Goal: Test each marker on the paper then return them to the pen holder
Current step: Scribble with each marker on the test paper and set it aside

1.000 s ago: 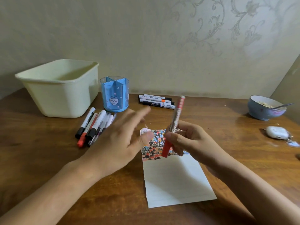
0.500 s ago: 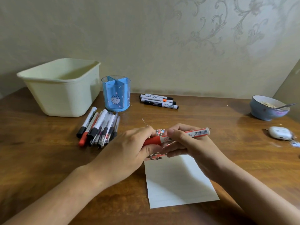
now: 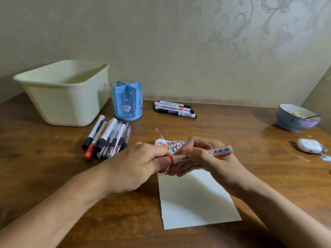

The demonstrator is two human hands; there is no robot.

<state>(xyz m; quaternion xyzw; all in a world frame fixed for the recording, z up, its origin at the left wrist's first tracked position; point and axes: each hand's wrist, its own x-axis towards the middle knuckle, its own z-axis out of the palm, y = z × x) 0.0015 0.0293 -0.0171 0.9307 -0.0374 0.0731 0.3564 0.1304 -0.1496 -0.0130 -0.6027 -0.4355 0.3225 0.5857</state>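
Over the paper (image 3: 193, 199) at table centre, left hand (image 3: 136, 167) now grips the red cap while right hand (image 3: 202, 158) holds the red marker (image 3: 202, 153) levelled from upright, uncapping likely; pen holder (image 3: 126, 100) at 11 o'clock.

Tub (image 3: 68, 97): cream plastic, rectangular, open top, back left on table, near wall.
Bowl (image 3: 293, 121): blue-grey, far right, some pale food inside; can't tell what.
Spoon (image 3: 317, 115): metal, handle sticks out over bowl's right rim.
Earbud case (image 3: 309, 144): white, rounded, right side of table, nearer than bowl, apart from it.
Tag (image 3: 325, 157): small, clear-ish, attached at case's right end, lies on table.
Table (image 3: 241, 133): dark brown wood, grain visible, few pale specks near middle.
Wall (image 3: 179, 42): pale, faint leafy scroll pattern upper right.
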